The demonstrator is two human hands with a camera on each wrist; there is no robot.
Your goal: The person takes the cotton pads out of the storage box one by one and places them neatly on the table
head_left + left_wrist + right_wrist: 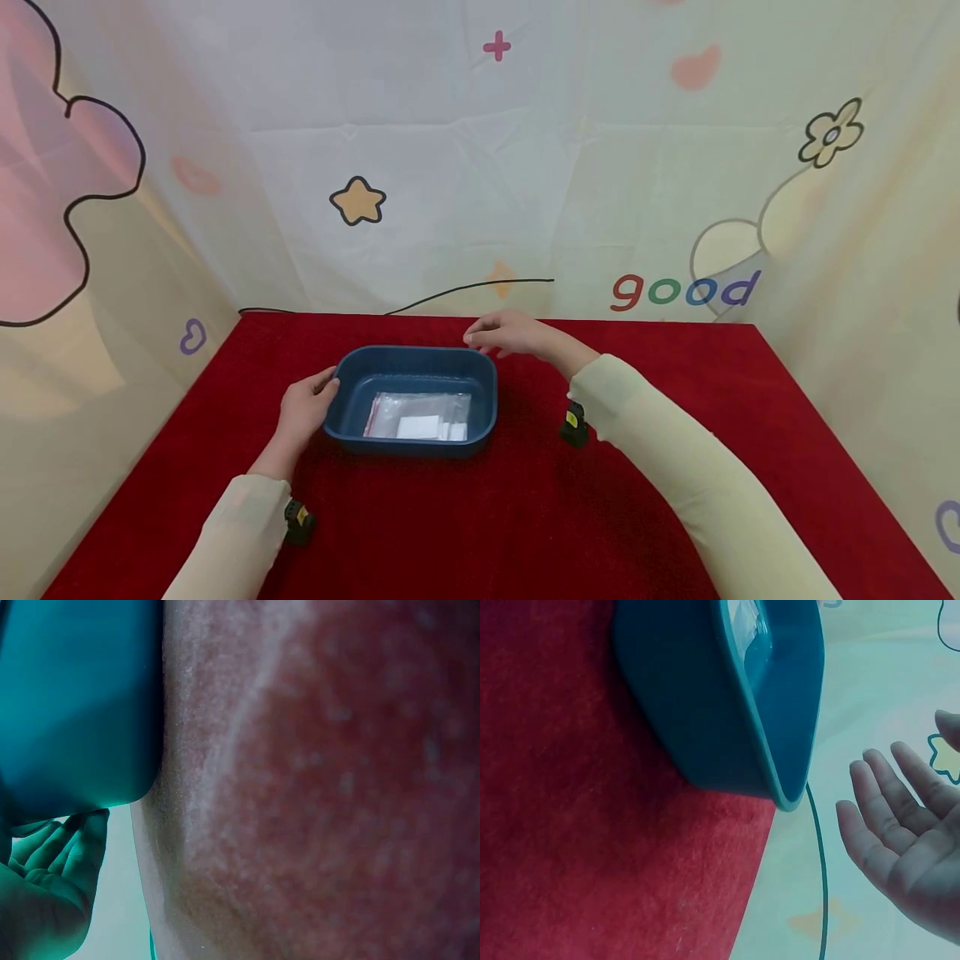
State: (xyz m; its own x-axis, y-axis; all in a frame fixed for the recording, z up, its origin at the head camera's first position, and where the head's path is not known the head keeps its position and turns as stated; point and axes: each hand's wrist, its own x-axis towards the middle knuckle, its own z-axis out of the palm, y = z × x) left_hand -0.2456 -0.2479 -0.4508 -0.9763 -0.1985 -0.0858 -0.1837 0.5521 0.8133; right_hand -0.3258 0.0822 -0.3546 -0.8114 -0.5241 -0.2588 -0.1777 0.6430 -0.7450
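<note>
A dark blue plastic basin [412, 447] with rounded corners sits on the red cloth. My left hand [306, 406] grips its left end, with the thumb at the rim and the fingers along the outside; in the left wrist view that hand [56, 892] is partly cut off by the frame edge. Inside the basin lies a clear plastic bag [386, 408] with white rectangular pieces [418, 427]. My right hand [513, 333] hovers by the far right corner. In the right wrist view its fingers [885, 799] are loosely spread, apart from the basin, holding nothing.
Red cloth [600, 517] covers the table, which ends at a pale printed curtain [450, 167] behind and at both sides. A small black device [574, 425] is on the right wrist, another [299, 522] on the left.
</note>
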